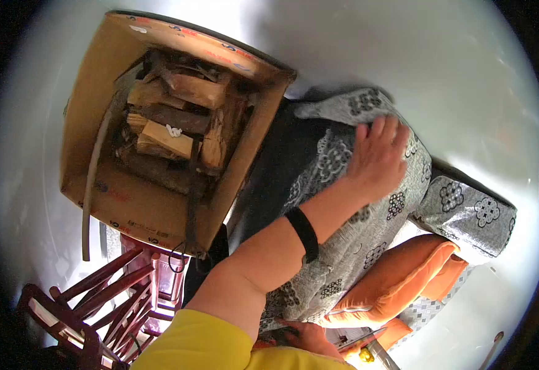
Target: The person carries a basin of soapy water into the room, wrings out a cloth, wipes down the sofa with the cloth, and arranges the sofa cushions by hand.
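My left hand rests with its fingers spread on a grey cloth printed with dark flower-like medallions. The cloth drapes over what looks like a seat or couch, and a loose fold of it lies just beyond the fingertips. A black band circles my left forearm. Low in the view, close to my yellow shirt, my right hand is partly visible beside the cloth's near end. Its fingers point left and look stretched out, though part of the hand is in shadow.
An open cardboard box filled with split firewood stands left of the cloth. Dark red wooden chairs are below it. Orange cushions and another piece covered in patterned cloth lie to the right. A pale wall rises behind.
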Available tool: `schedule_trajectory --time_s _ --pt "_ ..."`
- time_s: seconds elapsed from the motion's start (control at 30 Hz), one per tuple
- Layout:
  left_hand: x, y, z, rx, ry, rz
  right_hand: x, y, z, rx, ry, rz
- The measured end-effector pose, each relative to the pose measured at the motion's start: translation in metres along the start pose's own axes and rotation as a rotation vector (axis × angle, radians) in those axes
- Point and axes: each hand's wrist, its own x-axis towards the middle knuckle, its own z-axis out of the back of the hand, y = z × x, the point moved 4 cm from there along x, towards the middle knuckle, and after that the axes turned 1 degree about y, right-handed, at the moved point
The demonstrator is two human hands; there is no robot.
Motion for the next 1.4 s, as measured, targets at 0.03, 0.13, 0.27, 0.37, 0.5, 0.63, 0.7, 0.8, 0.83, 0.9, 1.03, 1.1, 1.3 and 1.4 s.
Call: schedule_trajectory --time_s 0.03,0.13,0.27,0.37,0.5,0.63,0.7,0.8,0.83,0.9,1.03,1.1,1.3,1.4 --pt "0.004 0.001 0.003 0.177 -0.026 0.021 0.000 0.001 0.001 0.018 -0.066 0.057" --pt "0.009 0.008 -0.010 0.394 0.020 -0.082 0.005 0.002 -0.001 0.048 -0.074 0.005" --pt "0.020 0.007 -0.016 0.498 0.136 -0.084 0.009 0.003 -0.004 0.070 -0.145 0.063" --pt "0.022 0.008 -0.024 0.521 0.192 -0.063 0.013 -0.006 -0.012 0.099 -0.196 0.087" --pt "0.013 0.005 -0.023 0.515 0.169 -0.089 0.011 -0.004 -0.014 0.127 -0.222 0.083" --pt "0.003 -0.001 -0.022 0.526 0.137 -0.125 0.003 0.001 -0.013 0.130 -0.268 0.090" --pt "-0.008 -0.005 -0.022 0.608 0.108 -0.169 -0.001 0.004 -0.013 0.130 -0.280 0.087" --pt "-0.039 -0.021 -0.010 0.583 0.174 -0.162 -0.006 0.001 -0.022 0.181 -0.327 0.114" --pt "-0.048 -0.031 0.000 0.512 0.193 -0.086 -0.010 0.000 -0.027 0.220 -0.359 0.144" --pt "-0.067 -0.044 0.020 0.284 0.148 -0.097 -0.023 0.000 -0.030 0.268 -0.374 0.185" --pt "-0.126 -0.051 0.043 0.286 0.314 0.413 -0.040 -0.004 -0.051 0.318 -0.346 0.279" --pt "-0.163 -0.027 0.043 0.223 0.330 0.556 -0.037 -0.012 -0.072 0.348 -0.396 0.317" --pt "-0.203 0.053 0.027 -0.489 0.355 0.964 -0.075 -0.041 -0.108 0.485 -0.462 0.272" --pt "-0.205 -0.018 0.024 -0.461 0.432 1.003 -0.080 -0.067 -0.130 0.563 -0.517 0.255"
